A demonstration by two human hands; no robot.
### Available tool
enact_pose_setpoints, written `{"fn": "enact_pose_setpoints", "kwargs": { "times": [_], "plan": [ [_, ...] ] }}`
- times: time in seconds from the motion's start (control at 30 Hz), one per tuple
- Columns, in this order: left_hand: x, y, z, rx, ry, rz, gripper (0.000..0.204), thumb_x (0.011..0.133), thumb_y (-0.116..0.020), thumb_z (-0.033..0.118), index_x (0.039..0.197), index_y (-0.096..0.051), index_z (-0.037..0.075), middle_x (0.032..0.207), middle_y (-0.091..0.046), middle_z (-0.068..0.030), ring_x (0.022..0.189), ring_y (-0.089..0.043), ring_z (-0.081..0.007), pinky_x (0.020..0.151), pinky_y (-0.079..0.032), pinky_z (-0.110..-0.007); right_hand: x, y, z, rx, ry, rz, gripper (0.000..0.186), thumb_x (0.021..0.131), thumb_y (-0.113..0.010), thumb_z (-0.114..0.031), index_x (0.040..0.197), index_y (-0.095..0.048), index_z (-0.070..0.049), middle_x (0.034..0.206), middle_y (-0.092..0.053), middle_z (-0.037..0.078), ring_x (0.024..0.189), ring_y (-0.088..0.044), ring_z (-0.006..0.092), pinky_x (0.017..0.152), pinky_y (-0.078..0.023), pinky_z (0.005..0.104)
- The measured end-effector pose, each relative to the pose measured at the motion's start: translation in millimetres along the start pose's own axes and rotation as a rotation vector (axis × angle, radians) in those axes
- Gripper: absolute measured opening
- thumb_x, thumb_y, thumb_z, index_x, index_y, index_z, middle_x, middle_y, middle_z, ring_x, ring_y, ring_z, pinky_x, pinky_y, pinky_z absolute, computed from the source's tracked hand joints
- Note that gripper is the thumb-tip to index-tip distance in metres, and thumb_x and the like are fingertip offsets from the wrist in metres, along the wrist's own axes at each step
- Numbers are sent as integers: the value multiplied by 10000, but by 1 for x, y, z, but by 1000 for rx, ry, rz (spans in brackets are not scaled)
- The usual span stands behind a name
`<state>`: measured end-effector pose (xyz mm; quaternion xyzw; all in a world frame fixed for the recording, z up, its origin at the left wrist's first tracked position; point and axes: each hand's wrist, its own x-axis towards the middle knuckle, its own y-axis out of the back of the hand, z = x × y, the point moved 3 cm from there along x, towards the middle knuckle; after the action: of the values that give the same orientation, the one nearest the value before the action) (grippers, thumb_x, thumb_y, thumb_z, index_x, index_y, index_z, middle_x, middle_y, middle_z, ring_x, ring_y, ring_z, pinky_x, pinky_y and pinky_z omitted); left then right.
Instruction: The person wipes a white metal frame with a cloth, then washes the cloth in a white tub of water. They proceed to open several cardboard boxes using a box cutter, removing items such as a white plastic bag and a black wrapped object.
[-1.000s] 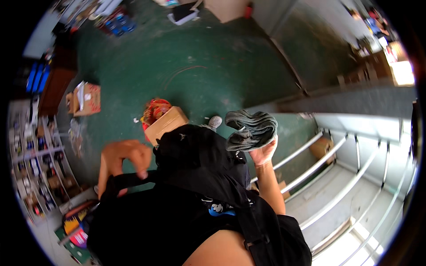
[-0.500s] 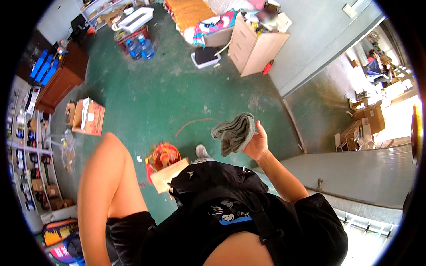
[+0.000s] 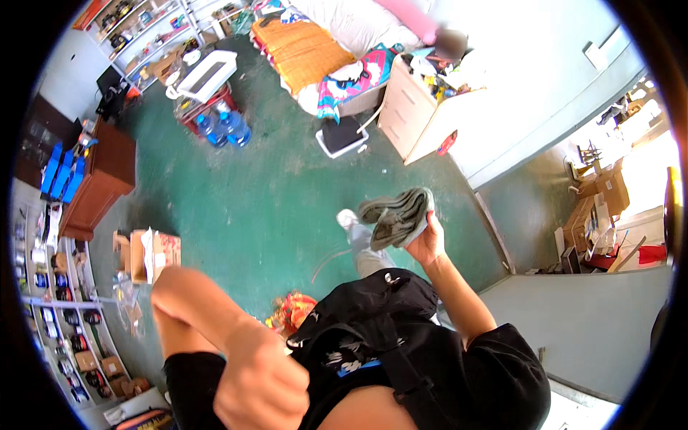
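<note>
My right hand [image 3: 428,242] grips a folded grey-green cloth [image 3: 398,219] by its right side, thumb up along the edge. The cloth is held out in front of my body, above the floor, its layers showing as thick loops. Close to my chest, my left hand [image 3: 261,380] is bent in and closed like a fist. Its fingertips are hidden, so I cannot make out what is in it, if anything. A black bag [image 3: 358,308] with a strap hangs across my front, just beyond the left hand.
On the green floor [image 3: 265,208] stand an open cardboard box [image 3: 166,251] to the left and an orange-red bundle [image 3: 295,309] near my feet. Farther off are blue water bottles [image 3: 233,129], a drawer cabinet [image 3: 416,115] and a bed [image 3: 304,54]. A doorway opens on the right.
My left arm has swung from hanging out at the left in to my chest, its hand coming into view closed. One leg has stepped forward. The cloth stays in my right hand.
</note>
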<state>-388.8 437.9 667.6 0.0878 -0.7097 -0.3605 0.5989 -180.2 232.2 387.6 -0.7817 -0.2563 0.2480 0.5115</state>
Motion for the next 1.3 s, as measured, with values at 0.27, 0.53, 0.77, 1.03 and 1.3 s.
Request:
{"fn": "enact_pose_setpoints", "kwargs": {
  "times": [0.27, 0.53, 0.77, 1.03, 1.3],
  "plan": [
    [-220, 8, -70, 549, 1027, -263, 505, 805, -696, 548, 956, -610, 73, 914, -630, -75, 810, -621, -255, 716, -497, -360, 113, 42, 56, 56, -136, -183, 843, 736, -762, -360, 1421, -374, -56, 1398, -461, 162, 1299, -421, 365, 1130, -265, 543],
    [-392, 124, -63, 923, 1217, 323, 986, 640, -806, 599, 1343, -430, 18, 1328, -454, -162, 1253, -437, -349, 1067, -335, -449, 292, -102, 170, 106, -508, -547, 589, 839, -680, -303, 1313, -489, -12, 1316, -566, 167, 1204, -543, 329, 1069, -367, 518],
    [-448, 144, -123, 278, 1350, 232, 876, 678, -845, 416, 1348, -443, 19, 1329, -465, -153, 1230, -470, -316, 1037, -373, -414, 275, -78, 132, 145, -221, -510, 573, 844, -672, -292, 1319, -502, -20, 1326, -571, 161, 1219, -539, 316, 1082, -353, 496],
    [-417, 123, -220, -6, 1358, -105, 468, 790, -641, -13, 1252, -566, -18, 1211, -623, -174, 1138, -597, -275, 994, -437, -371, 221, -28, 94, 273, 146, -283, 598, 800, -690, -315, 1306, -525, -40, 1308, -583, 146, 1192, -556, 326, 1058, -372, 519],
    [-415, 193, -293, -46, 1535, 342, 445, 906, -656, 165, 1286, -542, -37, 1163, -619, -66, 1090, -553, -149, 979, -424, -300, 245, -24, 32, -89, 118, 3, 632, 818, -703, -345, 1311, -497, -8, 1187, -609, 190, 990, -643, 295, 873, -523, 447]
  ]
}}
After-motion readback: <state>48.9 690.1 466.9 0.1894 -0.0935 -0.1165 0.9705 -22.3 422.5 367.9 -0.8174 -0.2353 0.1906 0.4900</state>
